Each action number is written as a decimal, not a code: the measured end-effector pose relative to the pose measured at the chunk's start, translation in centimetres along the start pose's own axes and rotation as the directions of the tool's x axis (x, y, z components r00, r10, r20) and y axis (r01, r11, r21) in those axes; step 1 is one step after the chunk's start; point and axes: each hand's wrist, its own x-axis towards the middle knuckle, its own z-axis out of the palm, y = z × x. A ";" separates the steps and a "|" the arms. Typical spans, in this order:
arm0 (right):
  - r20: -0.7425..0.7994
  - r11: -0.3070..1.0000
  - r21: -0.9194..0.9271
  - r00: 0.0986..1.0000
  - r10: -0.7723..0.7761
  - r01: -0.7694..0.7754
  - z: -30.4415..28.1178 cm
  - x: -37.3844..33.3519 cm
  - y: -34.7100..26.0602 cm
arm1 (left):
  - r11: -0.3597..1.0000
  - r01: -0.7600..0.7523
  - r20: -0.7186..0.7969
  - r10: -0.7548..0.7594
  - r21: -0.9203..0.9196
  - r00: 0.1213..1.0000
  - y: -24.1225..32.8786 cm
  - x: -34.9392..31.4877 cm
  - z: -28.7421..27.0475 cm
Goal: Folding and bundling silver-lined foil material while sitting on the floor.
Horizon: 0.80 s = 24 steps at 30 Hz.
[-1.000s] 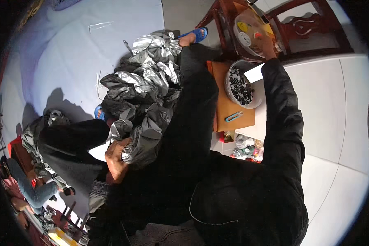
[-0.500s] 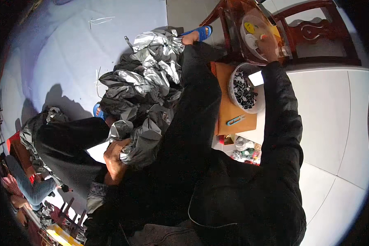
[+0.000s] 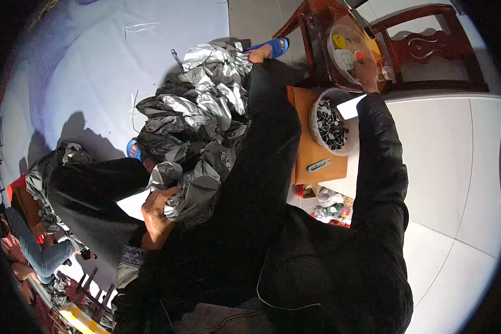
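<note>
Item: silver-and-black garment (image 3: 197,128), crumpled, lying across the person's lap.

Landmark: the garment.

Left hand (image 3: 158,214): at the garment's near end, fingers closed tight around a bunched fold of it; a white slip (image 3: 132,203) shows just beside the hand.

Right hand (image 3: 366,69): well to the right of the garment, reaching up to a clear round container (image 3: 348,53) holding small coloured pieces, which rests on a dark wooden chair (image 3: 428,50). Whether its fingers are pinched or spread cannot be told.

Also right of the garment: white bowl of small dark fasteners (image 3: 331,122) on a brown board (image 3: 312,145), with a small blue clipper (image 3: 319,165) at the board's near edge.

Risks, as judged:
- Only one hand secures the garment; its slick fabric could slide off the lap to the floor.
- The outstretched sleeve passes close above the bowl and could tip it, scattering fasteners.
- The container sits near the chair's edge; a nudge could spill it.
</note>
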 end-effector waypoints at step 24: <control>0.209 0.200 0.931 0.898 0.388 -0.304 -7.9 -2.4 -2.1 | 1.000 0.007 -0.030 -0.007 -0.028 1.000 0.1 0.0 0.3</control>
